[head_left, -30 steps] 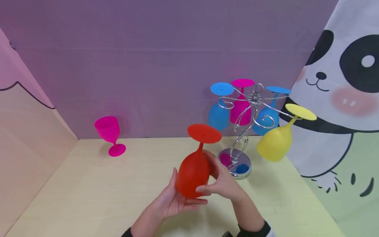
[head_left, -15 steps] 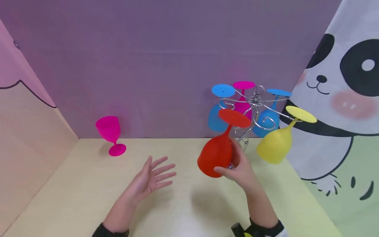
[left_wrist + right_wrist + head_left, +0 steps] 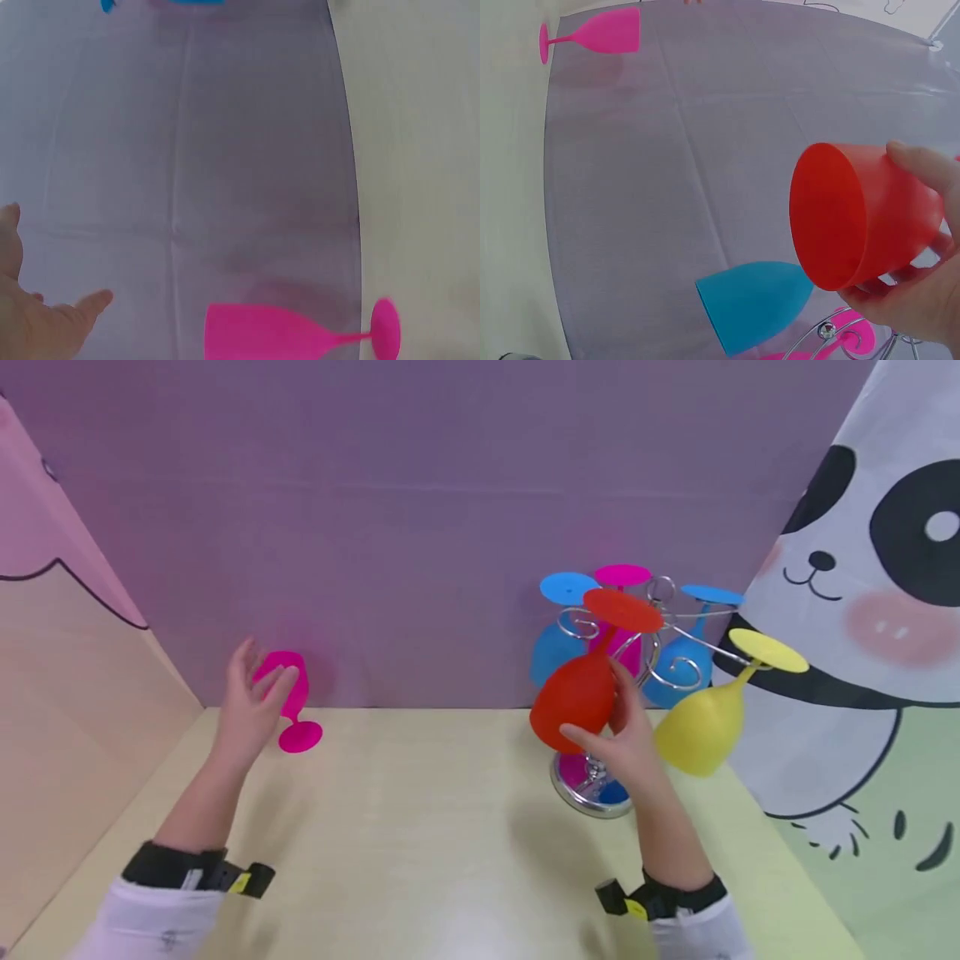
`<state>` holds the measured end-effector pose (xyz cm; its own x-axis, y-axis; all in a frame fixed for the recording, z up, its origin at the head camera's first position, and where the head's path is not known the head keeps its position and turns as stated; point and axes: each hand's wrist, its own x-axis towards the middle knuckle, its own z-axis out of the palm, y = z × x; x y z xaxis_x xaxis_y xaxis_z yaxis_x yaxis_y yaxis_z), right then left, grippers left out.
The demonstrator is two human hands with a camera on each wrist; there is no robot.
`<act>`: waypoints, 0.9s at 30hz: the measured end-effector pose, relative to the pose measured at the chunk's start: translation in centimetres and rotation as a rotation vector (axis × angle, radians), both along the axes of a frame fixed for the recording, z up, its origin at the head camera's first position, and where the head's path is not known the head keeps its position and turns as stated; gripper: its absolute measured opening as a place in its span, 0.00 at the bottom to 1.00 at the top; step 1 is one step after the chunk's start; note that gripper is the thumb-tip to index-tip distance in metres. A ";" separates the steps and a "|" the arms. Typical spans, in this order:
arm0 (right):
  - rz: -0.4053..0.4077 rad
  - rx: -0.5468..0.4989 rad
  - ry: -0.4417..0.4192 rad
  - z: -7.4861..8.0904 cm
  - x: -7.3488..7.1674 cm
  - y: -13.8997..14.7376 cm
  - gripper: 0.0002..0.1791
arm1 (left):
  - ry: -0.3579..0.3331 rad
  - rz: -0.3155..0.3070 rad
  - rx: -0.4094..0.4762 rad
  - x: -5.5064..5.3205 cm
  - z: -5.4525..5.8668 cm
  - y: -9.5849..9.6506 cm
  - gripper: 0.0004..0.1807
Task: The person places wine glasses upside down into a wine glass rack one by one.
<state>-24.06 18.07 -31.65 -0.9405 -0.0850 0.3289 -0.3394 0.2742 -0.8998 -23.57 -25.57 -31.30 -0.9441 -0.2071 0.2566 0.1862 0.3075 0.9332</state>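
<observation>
A red plastic goblet [image 3: 573, 703], upside down and tilted, is gripped round its bowl by my right hand [image 3: 626, 735]. Its foot overlaps the near arms of the metal glass rack [image 3: 592, 797] in the head view. In the right wrist view the mouth of the red goblet [image 3: 829, 217] faces the camera, fingers and thumb wrapped on its sides. My left hand [image 3: 251, 706], fingers spread and slightly bent, is up beside a pink goblet [image 3: 300, 693] that stands upright on the table. The left wrist view shows the thumb apart from the pink goblet [image 3: 270, 334].
On the rack hang two blue goblets [image 3: 555, 652], a pink goblet [image 3: 633, 647] and a yellow goblet [image 3: 701, 731], all upside down. The table [image 3: 420, 827] meets a purple cloth wall [image 3: 420, 568] behind. A panda-print cloth [image 3: 825, 635] borders the right side.
My left hand has let go of the red goblet and moved left to the standing pink goblet. My right hand has carried the red goblet up and right to the rack.
</observation>
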 end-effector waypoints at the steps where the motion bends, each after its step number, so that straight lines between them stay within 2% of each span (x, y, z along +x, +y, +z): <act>1: -0.018 0.002 -0.012 0.2 -0.2 0.0 0.54 | 0.006 0.022 -0.064 -0.6 0.3 -0.3 0.47; 3: -0.044 0.001 -0.038 0.4 -0.4 0.1 0.55 | 0.036 0.061 -0.167 -1.8 0.8 -1.0 0.49; 5: -0.067 0.008 -0.064 0.6 -0.7 0.2 0.56 | 0.037 0.096 -0.271 -2.8 1.1 -1.5 0.52; 9: -0.096 0.014 -0.117 0.4 -1.0 0.4 0.58 | -0.027 0.126 -0.463 -4.6 1.4 -2.4 0.59; 15: -0.121 0.007 -0.190 -0.2 -1.8 0.3 0.59 | -0.154 0.146 -0.641 -6.6 1.2 -3.4 0.64; 21: -0.131 0.045 -0.167 0.0 -2.2 0.0 0.59 | -0.270 0.099 -0.804 -7.9 0.7 -3.3 0.68; 27: -0.128 0.027 -0.209 0.3 -2.4 -0.6 0.59 | -0.298 0.035 -0.871 -8.5 0.9 -3.3 0.64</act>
<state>-26.45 17.50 -31.38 -0.9916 0.0334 0.1251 -0.1074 0.3281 -0.9385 -32.06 -28.89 -30.37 -0.9930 -0.0849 0.0822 -0.0479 0.9248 0.3774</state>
